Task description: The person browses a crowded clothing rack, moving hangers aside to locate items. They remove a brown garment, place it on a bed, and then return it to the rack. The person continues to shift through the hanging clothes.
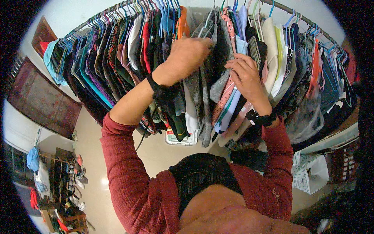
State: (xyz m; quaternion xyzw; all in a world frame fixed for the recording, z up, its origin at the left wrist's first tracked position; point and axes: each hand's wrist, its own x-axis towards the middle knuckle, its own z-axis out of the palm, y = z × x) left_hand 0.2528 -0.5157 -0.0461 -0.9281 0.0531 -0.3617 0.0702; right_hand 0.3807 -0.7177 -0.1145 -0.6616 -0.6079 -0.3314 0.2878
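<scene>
My left hand (187,58) is raised in front of a dark grey knit garment (197,84) on the rail. Its blurred fingers are close to a white hanger (208,22), and their grip cannot be made out. To the right, my right hand (244,74) pinches the edge of the grey garment, with its fingers bent. Just behind those fingers hangs a pink garment with black dots (228,17). A light blue garment (242,46) is next to it, partly covered by my right hand. Each wrist wears something black.
A metal clothes rail (280,14) curves across the top, packed with garments on hangers. A white plastic box (181,139) sits on the floor beneath. At left are a dark brown panel (43,96) and a shoe rack (60,175); a patterned white bin (312,175) stands at right.
</scene>
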